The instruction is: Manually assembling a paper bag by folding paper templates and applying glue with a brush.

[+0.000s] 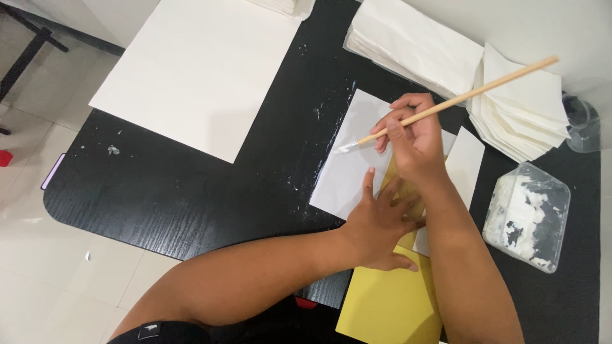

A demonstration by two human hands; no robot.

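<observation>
The white rectangular paper sheet (347,169) lies at the centre of the black wood-grain table (191,191), glue smears at its 9 o'clock. The right hand (414,143) pinches a thin wooden brush (456,102) over it. The left hand (382,223), fingers spread, presses a yellow card (389,299). At 3 o'clock stands a clear plastic tub of white paste (529,216); pale floor tiles (38,255) lie at 8 o'clock.

The right hand (414,143) grips a wooden-handled brush (446,105), its bristle tip resting on a white paper sheet (347,172) on the black table (191,191). The left hand (379,223) lies flat, pressing a yellow sheet (389,299) that overlaps the white paper sheet. A clear plastic tub of white paste (528,216) stands to the right. Stacked white folded papers (446,64) lie beyond the hands; a large white board (197,70) lies at upper left.
</observation>
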